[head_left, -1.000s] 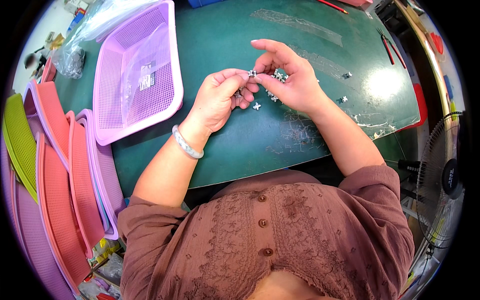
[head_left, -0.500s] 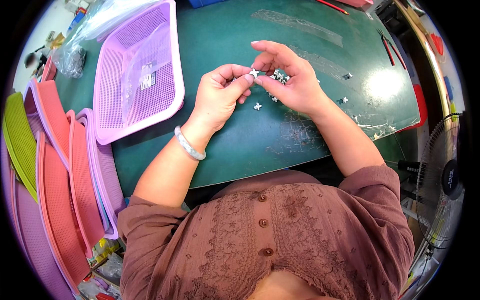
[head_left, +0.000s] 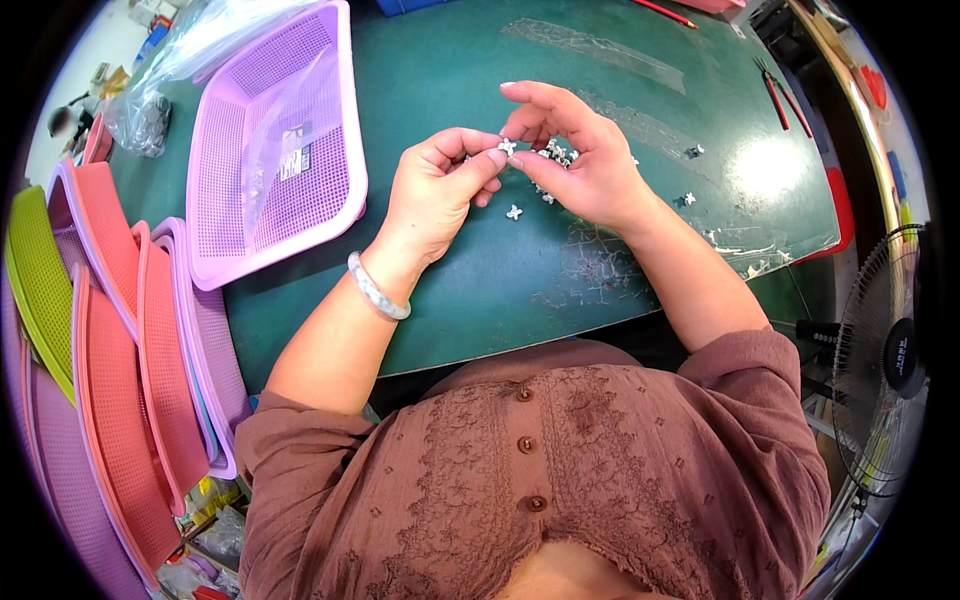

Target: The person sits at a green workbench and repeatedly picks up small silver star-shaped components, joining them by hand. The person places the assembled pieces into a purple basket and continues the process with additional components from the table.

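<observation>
Between my two hands, above the green table (head_left: pixel 450 310), is a small white cross-shaped piece (head_left: pixel 507 147). My left hand (head_left: pixel 440 185) pinches it between thumb and fingertips. My right hand (head_left: pixel 580 160) has its thumb and a fingertip at the piece's other side, with the index finger raised. Behind the right hand, partly hidden by it, lies a small pile of similar pieces (head_left: pixel 557 152). One loose cross-shaped piece (head_left: pixel 514 213) rests on the table just below the hands.
A lilac mesh basket (head_left: pixel 200 255) holding a clear plastic bag (head_left: pixel 290 130) stands at the left. Several coloured baskets (head_left: pixel 115 400) are stacked beside the table. Red-handled pliers (head_left: pixel 776 103), a red pencil (head_left: pixel 665 13) and more loose pieces (head_left: pixel 690 199) lie right. A fan (head_left: pixel 880 360) stands lower right.
The cross-shaped piece between my fingertips has turned very slightly. Otherwise both hands keep the same place and pose.
</observation>
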Action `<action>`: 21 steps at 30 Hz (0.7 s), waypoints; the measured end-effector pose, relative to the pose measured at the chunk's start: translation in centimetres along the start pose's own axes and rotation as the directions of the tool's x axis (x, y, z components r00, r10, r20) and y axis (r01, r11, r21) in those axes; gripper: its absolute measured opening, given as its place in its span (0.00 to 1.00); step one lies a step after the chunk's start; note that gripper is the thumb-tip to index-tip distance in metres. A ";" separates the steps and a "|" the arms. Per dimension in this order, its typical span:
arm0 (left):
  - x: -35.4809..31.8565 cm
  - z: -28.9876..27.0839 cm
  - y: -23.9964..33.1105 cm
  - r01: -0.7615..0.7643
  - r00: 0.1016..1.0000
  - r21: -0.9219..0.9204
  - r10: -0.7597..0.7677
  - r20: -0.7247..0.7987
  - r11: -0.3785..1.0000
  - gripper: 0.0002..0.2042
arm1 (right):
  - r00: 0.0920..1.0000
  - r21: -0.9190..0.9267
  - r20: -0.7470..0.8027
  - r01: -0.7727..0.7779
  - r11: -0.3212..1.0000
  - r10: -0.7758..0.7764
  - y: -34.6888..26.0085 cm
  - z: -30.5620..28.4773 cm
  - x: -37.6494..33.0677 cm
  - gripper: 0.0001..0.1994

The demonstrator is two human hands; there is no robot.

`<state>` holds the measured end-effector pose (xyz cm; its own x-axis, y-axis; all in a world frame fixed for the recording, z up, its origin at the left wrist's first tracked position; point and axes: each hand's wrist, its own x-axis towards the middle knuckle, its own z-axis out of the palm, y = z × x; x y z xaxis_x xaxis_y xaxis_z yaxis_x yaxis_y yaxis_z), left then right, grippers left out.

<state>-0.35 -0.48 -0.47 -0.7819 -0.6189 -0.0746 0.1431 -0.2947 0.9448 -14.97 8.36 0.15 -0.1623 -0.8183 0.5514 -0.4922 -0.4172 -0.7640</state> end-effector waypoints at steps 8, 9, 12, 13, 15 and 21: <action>0.2 -0.4 -0.2 0.037 0.998 -0.011 -0.036 0.047 0.999 0.05 | 1.000 -0.029 -0.018 0.020 0.999 -0.021 0.3 0.0 -0.1 0.18; 0.2 -0.4 -0.2 0.038 0.998 -0.009 -0.037 0.051 0.999 0.05 | 1.000 -0.055 -0.013 0.014 0.998 -0.015 0.4 0.0 -0.1 0.16; 0.1 -0.5 -0.1 0.054 0.997 -0.009 -0.054 0.047 0.998 0.05 | 1.000 -0.115 0.002 -0.010 0.993 0.010 0.3 -0.2 -0.1 0.11; 0.1 -0.5 -0.1 0.053 0.998 -0.004 -0.053 0.042 0.999 0.05 | 1.000 -0.123 0.010 -0.022 0.992 0.023 0.2 -0.2 -0.1 0.10; 0.1 -0.4 0.0 0.052 0.998 0.009 -0.053 0.033 0.999 0.04 | 0.996 -0.086 0.012 -0.082 0.993 0.083 0.2 -0.2 -0.1 0.08; 0.1 -0.1 0.0 0.009 0.999 0.032 -0.010 0.053 0.999 0.04 | 0.939 0.183 0.055 -0.342 0.921 0.338 0.1 -0.2 -0.2 0.06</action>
<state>-0.37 -0.61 -0.53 -0.8142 -0.5767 -0.0673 0.1172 -0.2768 0.9537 -15.10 8.58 0.02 -0.2722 -0.9315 0.2413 -0.2410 -0.1768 -0.9543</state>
